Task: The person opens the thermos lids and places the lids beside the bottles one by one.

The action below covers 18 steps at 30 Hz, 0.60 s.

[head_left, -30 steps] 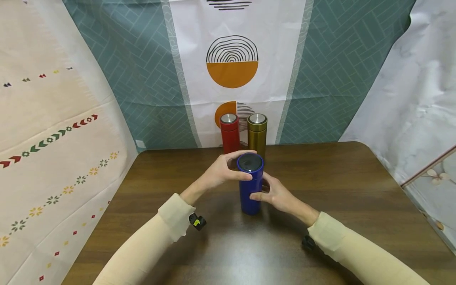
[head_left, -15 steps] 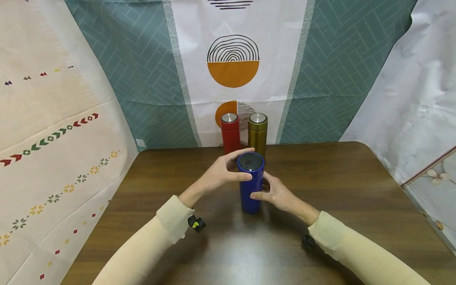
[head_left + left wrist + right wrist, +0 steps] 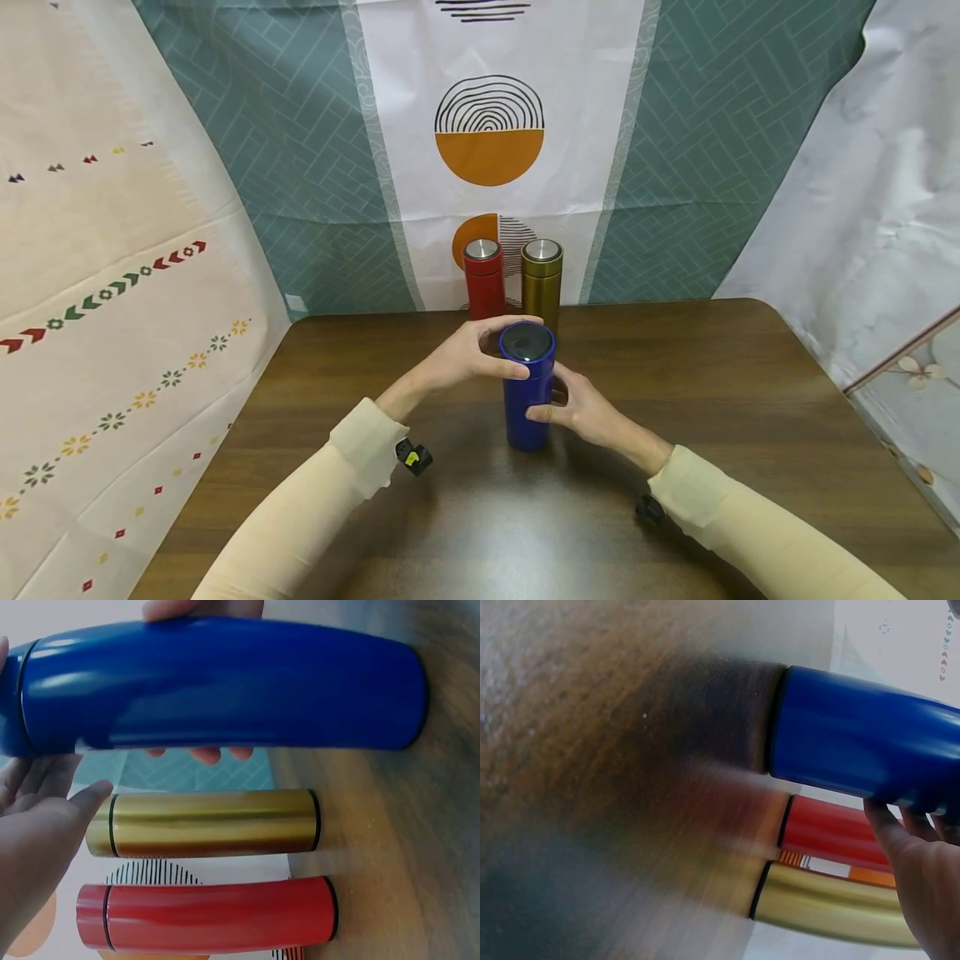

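Observation:
A blue thermos [image 3: 527, 400] with a dark, glossy top stands upright on the brown table, between my two hands. My left hand [image 3: 468, 358] grips its lid, thumb across the near side and fingers reaching round behind. Lower down, my right hand [image 3: 592, 412] holds the body from the right, the thumb in front. In the left wrist view, the thermos [image 3: 225, 686] shows a dark seam below the lid, and fingertips of the right hand peek out past its sides. In the right wrist view, the base of the thermos [image 3: 840, 735] meets the table.
Behind it stand a red thermos [image 3: 484, 287] and a gold thermos [image 3: 542, 287], both with silvery tops, near the far edge of the wooden table [image 3: 675, 367]. Patterned cloths hang at the back [image 3: 300, 167] and both sides.
Both hands keep their hold on the blue thermos, which stays in place. The left wrist and forearm have shifted up slightly.

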{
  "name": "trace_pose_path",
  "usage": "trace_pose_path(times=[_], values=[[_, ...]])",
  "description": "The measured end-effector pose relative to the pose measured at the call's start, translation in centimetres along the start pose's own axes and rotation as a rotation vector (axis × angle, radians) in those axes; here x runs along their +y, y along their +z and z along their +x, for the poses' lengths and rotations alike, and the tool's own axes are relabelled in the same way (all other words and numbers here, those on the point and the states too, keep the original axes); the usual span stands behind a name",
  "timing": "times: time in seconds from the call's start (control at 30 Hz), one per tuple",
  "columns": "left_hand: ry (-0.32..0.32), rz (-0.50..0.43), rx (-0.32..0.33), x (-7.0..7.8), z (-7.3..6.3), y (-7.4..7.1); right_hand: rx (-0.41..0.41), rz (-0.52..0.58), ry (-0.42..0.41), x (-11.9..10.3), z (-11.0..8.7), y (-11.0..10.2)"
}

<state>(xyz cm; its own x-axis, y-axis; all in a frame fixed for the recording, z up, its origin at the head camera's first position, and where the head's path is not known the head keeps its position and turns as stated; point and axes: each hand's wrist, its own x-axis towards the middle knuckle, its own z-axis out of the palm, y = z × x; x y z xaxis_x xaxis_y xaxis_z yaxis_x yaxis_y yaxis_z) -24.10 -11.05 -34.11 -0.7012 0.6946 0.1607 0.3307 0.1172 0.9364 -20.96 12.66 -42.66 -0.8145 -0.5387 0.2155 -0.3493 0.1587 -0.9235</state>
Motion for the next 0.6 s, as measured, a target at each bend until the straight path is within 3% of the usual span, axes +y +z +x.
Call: trace_pose_path(times=[0.23,0.37,0.47,0.6], values=[[0.029,-0.030,0.183,-0.2,-0.7,2.1,0.007,0.014,-0.008,0.1,0.0,0.0],[0.035,-0.001,0.275,-0.3,-1.1,3.2,0.005,0.023,-0.007,0.1,-0.1,0.1],[0.019,0.015,0.263,-0.2,-1.2,3.1,0.000,0.024,-0.002,0.2,-0.1,0.0],[-0.016,-0.020,0.142,-0.2,-1.1,1.6,-0.003,0.011,0.005,0.1,-0.1,0.0]])
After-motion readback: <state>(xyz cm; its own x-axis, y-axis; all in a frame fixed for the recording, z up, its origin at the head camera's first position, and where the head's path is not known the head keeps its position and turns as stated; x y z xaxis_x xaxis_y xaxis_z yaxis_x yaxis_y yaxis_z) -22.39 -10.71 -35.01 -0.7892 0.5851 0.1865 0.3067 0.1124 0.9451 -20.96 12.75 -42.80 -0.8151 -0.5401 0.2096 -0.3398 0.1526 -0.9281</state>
